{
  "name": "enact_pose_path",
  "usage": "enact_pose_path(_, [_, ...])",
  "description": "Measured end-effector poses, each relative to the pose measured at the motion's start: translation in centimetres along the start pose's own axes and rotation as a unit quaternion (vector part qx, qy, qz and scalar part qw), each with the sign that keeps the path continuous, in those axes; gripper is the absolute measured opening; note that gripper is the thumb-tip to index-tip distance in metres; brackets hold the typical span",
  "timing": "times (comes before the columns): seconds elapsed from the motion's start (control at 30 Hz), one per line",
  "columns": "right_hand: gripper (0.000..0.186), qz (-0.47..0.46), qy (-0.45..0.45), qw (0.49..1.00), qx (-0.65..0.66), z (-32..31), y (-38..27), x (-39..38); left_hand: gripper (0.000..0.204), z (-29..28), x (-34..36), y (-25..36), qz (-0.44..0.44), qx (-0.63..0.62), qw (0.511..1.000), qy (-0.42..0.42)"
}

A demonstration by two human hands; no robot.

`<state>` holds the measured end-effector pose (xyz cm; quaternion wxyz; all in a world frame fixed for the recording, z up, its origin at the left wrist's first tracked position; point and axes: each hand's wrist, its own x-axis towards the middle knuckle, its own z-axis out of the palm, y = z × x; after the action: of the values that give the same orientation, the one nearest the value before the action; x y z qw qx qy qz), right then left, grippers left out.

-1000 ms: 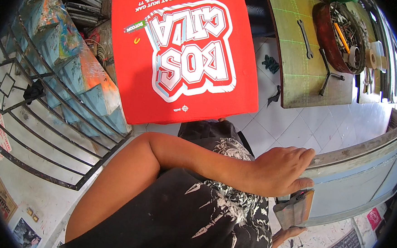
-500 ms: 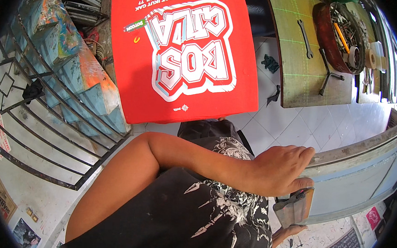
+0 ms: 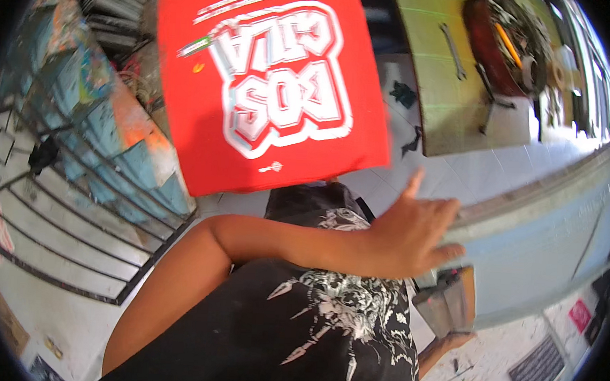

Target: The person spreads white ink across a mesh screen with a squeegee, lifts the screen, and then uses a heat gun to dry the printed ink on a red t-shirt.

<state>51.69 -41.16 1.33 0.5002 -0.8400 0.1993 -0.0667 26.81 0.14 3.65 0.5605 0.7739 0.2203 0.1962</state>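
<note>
A: Head view, and the grey block (image 3: 445,304) is off at the person's right side, down past the black T-shirt (image 3: 240,340). It looks flat-sided, with a tan edge facing right.

B: And the long axis?

A: That tan edge runs roughly up and down here, but the block is too foreshortened for me to call its long axis.

B: Which of the hands is nearer?

A: The right hand (image 3: 458,339), clearly! It's at the block's lower end and seems to have hold of it from beneath; most of its fingers are hidden, so how firmly they close I can't tell.

B: And the left hand (image 3: 414,232)?

A: Open and spread, forefinger pointing away, nothing seen in it. The left forearm (image 3: 294,246) crosses the body, bringing that thumb just above the block's top. Touching or barely apart? Can't tell.

B: So the block lies below and a little right of the left hand, and the red printed fabric (image 3: 276,87) is up and left?

A: Exactly, well apart from the block, with the left hand between them. The worktop (image 3: 435,121) bearing the wrench (image 3: 453,51) is beyond, upper right.
</note>
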Motion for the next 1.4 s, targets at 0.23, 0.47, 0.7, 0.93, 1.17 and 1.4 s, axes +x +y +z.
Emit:
enact_pose_path(0.23, [0.061, -0.055, -0.057, 0.99, 0.121, 2.9, 4.1, -4.0, 0.047, -2.5, -3.8, -7.5, 0.015, 0.046, 0.989, 0.136])
enact_pose_path(0.47, [0.063, -0.04, -0.181, 0.958, 0.217, 6.2, 0.0, -9.0, 0.043, -6.8, -5.1, -8.3, 0.01, -0.104, 0.983, 0.151])
enact_pose_path(0.7, [0.062, -0.092, -0.269, 0.936, 0.206, 8.1, -3.6, -14.6, 0.05, -12.4, -10.2, -10.4, -0.017, -0.047, 0.971, 0.235])
enact_pose_path(0.93, [0.061, -0.141, -0.347, 0.902, 0.216, 10.8, -5.6, -20.1, 0.051, -18.1, -16.7, -11.7, -0.015, -0.014, 0.947, 0.321])
enact_pose_path(1.17, [0.058, -0.168, -0.422, 0.865, 0.214, 13.6, -6.1, -27.1, 0.049, -22.2, -25.8, -12.6, -0.043, 0.036, 0.878, 0.475])
enact_pose_path(1.4, [0.052, -0.2, -0.527, 0.798, 0.213, 15.0, -7.3, -32.2, 0.051, -21.3, -36.3, -11.4, -0.077, 0.062, 0.814, 0.573])
